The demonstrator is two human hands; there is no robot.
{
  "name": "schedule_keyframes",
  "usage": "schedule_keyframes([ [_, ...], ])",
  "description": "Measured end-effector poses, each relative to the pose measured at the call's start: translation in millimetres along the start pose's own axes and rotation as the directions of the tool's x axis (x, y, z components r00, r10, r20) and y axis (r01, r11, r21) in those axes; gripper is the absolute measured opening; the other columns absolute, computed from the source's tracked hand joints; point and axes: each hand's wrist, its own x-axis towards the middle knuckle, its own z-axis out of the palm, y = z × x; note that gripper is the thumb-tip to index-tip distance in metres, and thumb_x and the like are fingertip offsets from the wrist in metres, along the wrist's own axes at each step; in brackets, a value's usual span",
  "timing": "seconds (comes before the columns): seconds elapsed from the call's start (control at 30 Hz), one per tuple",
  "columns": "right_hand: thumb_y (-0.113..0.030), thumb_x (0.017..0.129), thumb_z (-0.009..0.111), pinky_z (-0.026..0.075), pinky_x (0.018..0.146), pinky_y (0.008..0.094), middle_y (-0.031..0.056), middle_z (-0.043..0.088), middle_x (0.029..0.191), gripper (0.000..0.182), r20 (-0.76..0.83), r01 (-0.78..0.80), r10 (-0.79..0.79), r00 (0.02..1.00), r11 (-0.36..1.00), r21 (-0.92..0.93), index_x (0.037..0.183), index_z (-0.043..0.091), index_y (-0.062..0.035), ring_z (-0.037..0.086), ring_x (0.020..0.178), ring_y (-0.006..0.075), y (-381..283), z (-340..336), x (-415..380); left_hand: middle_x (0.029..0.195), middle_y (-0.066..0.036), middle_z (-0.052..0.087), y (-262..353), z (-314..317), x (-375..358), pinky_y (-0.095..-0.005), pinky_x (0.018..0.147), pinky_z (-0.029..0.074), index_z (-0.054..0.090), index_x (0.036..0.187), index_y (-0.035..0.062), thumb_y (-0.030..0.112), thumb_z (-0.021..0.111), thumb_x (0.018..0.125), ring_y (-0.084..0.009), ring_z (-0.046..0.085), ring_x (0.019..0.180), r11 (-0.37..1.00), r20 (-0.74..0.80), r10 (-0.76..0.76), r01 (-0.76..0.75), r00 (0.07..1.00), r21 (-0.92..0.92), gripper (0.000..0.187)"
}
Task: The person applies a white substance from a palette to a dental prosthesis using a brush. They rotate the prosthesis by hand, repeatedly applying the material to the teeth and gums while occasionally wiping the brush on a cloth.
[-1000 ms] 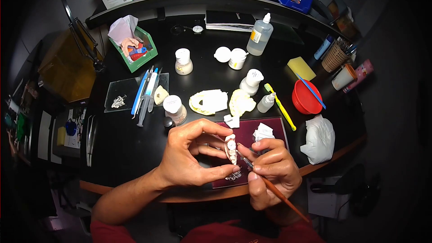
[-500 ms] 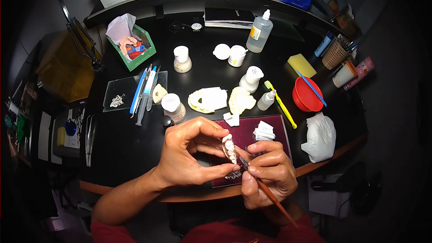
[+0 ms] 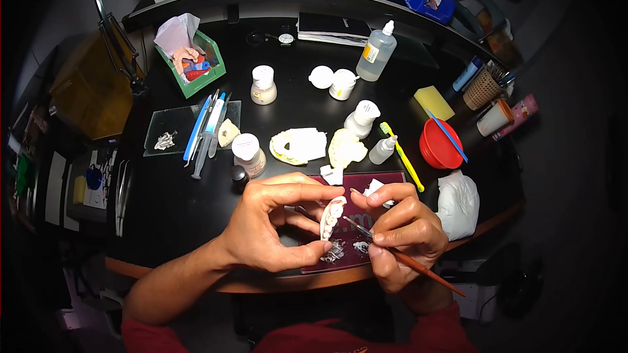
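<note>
My left hand (image 3: 275, 219) pinches a small dental cast (image 3: 333, 218) between thumb and fingertips, its row of pale teeth facing right. In my right hand (image 3: 409, 235) is a fine paintbrush (image 3: 413, 263) with a reddish-brown handle, held like a pen. The brush tip points at the cast, a small gap apart from it. Below both hands lies a dark red mat (image 3: 356, 180), with whitish scrapings (image 3: 333, 252) and a crumpled white tissue (image 3: 377, 191) on it.
Jars, including one white-lidded jar (image 3: 248, 155), stand behind my hands beside yellowish plaster casts (image 3: 297, 146). A yellow toothbrush (image 3: 402, 158), red bowl (image 3: 439, 146) and white bag (image 3: 457, 199) are to the right. Blue-handled tools (image 3: 208, 131) lie on a glass slab (image 3: 160, 117) at left.
The brush has drawn back from the cast, as my right hand moved slightly right. The cast has turned and tilted in my left hand. The whole view has shifted a little.
</note>
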Motion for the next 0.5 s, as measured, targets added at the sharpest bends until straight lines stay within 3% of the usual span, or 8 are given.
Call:
schedule_keyframes([
  [0.23, 0.01, 0.07, 0.066, 0.065, 0.088, 0.0514, 0.0108, 0.063, 0.081, 0.02, 0.01, 0.025, -0.025, 1.0, 1.0, 0.001, 0.087, 0.064, -0.001, 0.068, 0.1, 0.0337, 4.2, 2.6, -1.5, 0.123, -0.02, 0.063, -2.3, -3.5, 0.5, -0.0323, 0.088, 0.068, 0.064, 0.135, -0.0078, -0.013, 0.077, 0.071, -0.0234, 0.07, 0.109, 0.999, 0.033, 0.027, -0.028, 0.999, 0.02, 0.065],
  [0.5, 0.008, 0.073, 0.072, 0.064, 0.087, 0.0489, 0.0102, 0.064, 0.082, 0.019, 0.012, 0.045, -0.044, 0.999, 0.995, -0.084, 0.088, 0.066, -0.0018, 0.07, 0.096, 0.0337, 0.9, 5.4, -3.2, 0.12, -0.02, 0.064, -0.8, -5.5, 1.8, -0.0307, 0.085, 0.068, 0.065, 0.131, -0.009, -0.009, 0.08, 0.071, -0.0231, 0.071, 0.107, 0.994, 0.043, 0.058, -0.061, 0.997, 0.088, 0.063],
])
